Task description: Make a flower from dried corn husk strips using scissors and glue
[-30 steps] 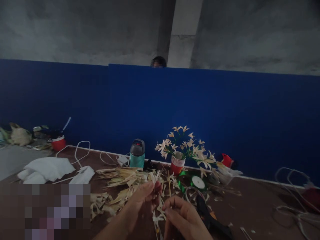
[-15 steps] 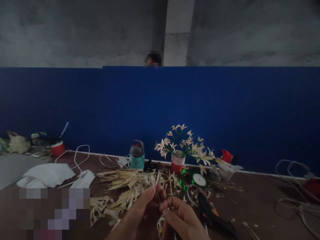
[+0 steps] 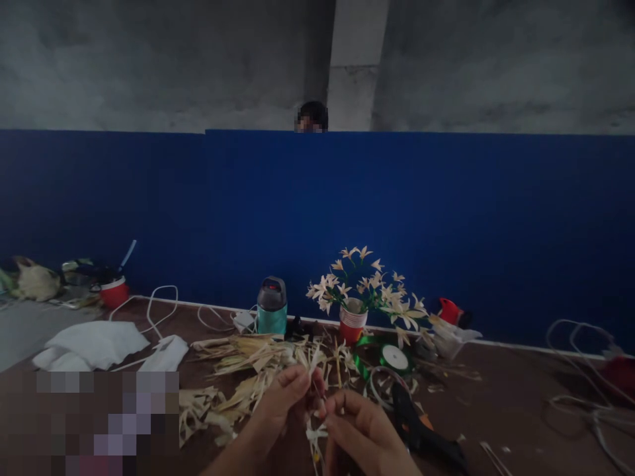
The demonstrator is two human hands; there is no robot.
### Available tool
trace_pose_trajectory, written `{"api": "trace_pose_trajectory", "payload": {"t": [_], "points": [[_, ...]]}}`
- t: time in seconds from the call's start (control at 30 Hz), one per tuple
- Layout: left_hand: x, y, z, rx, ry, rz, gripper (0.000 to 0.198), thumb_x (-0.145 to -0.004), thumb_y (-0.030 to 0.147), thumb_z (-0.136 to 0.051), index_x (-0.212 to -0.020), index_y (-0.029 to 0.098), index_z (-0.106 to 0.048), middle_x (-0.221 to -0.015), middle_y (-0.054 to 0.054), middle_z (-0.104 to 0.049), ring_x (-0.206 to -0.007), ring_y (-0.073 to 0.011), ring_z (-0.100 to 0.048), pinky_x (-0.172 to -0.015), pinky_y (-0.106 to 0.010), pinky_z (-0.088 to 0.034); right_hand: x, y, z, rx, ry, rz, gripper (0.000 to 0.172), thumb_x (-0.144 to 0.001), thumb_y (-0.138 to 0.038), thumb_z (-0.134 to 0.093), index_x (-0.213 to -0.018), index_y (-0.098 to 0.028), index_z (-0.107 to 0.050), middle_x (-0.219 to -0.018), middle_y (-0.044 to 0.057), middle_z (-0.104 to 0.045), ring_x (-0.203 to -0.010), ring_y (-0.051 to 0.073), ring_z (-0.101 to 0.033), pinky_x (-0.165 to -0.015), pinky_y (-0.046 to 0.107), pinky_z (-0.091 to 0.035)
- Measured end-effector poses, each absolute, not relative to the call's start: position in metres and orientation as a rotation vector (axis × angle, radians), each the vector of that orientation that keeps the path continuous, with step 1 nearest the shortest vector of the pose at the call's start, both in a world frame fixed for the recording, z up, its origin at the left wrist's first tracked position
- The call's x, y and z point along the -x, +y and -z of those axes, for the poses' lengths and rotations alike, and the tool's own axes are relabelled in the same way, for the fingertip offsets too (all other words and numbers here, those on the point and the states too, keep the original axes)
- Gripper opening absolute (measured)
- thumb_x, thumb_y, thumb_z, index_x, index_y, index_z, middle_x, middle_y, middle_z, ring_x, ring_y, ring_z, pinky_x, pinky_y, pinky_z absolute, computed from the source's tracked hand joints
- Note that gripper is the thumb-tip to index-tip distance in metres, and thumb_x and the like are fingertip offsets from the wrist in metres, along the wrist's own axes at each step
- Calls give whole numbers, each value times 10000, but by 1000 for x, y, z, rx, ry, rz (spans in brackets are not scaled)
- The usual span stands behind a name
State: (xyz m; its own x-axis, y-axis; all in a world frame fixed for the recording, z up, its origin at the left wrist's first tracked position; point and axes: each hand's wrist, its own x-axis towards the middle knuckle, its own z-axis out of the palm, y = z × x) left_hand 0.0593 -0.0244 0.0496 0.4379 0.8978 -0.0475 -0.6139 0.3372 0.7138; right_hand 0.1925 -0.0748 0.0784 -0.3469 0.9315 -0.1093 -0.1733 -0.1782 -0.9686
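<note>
My left hand [image 3: 284, 398] is closed, pinching a small pale husk flower [image 3: 313, 359] between thumb and fingers; its petals point up past the fingertips. From the flower a thin wire stem [image 3: 320, 392] slants down to my right hand [image 3: 360, 426]. The fingertips of that hand are pressed together on the wire's lower end. Beyond and to the left of the hands spreads a pile of dry corn husks [image 3: 248, 349]. A black glue gun [image 3: 421, 433] lies just right of my right hand.
Husk flowers [image 3: 325, 291] stand in a red and white cup [image 3: 352, 325] behind the hands. A green ribbon spool [image 3: 395, 357] lies beside it. Further left are a teal bottle [image 3: 272, 317], white cloth [image 3: 92, 347] and cables. A blue partition [image 3: 407, 198] rises behind the table, with a person's head above it.
My left hand has turned slightly and the flower has shifted a little to the right. Less of the wire shows between the hands. The head behind the partition has moved slightly right.
</note>
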Motion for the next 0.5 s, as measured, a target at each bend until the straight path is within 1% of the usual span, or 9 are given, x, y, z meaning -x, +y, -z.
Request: {"api": "trace_pose_trajectory", "payload": {"t": [0.07,0.17,0.27,0.37,0.43,0.5], "points": [[-56,-19,-48,-796,546,-1139,287,-512,351,-807,-585,136,-630,-616,-6,-608,-566,-98,-524,-572,-215,-395,-196,-76,-82,998,-1224,-1638,366,-729,-502,-605,-810,-176,-460,-447,-14,-607,-357,76,-497,-393,155,-317],[-51,-13,-48,-909,602,-1248,264,-489,310,-818,-640,154,-668,-597,8,-612,-578,-106,-524,-577,-211,-393,-200,-76,-87,997,-1212,-1581,346,-750,-495,-588,-794,-177,-458,-450,-5,-609,-361,78,-503,-391,156,-314],[-48,-13,-52,-1002,638,-1285,237,-515,293,-804,-677,167,-687,-642,6,-612,-577,-112,-513,-573,-223,-388,-200,-76,-87,978,-1206,-1560,337,-755,-490,-579,-791,-180,-452,-428,-6,-596,-344,86,-486,-393,170,-326],[-46,-17,-62,-1178,652,-1339,152,-557,246,-783,-636,159,-687,-679,-11,-609,-641,-130,-518,-637,-235,-395,-200,-74,-87,973,-1164,-1464,333,-750,-491,-586,-790,-188,-452,-478,-5,-599,-395,99,-496,-436,200,-366],[-46,-21,-67,-1279,641,-1356,116,-579,229,-771,-612,158,-685,-689,-28,-616,-691,-152,-529,-681,-247,-395,-201,-74,-87,978,-1115,-1357,334,-737,-493,-604,-785,-193,-464,-487,-36,-554,-427,92,-476,-450,195,-359],[-49,-24,-69,-1294,611,-1322,111,-576,230,-774,-600,163,-688,-690,-35,-620,-710,-164,-538,-691,-253,-396,-202,-73,-88,1000,-1047,-1313,340,-710,-489,-638,-784,-199,-476,-512,-57,-518,-450,78,-453,-454,180,-344]]}}
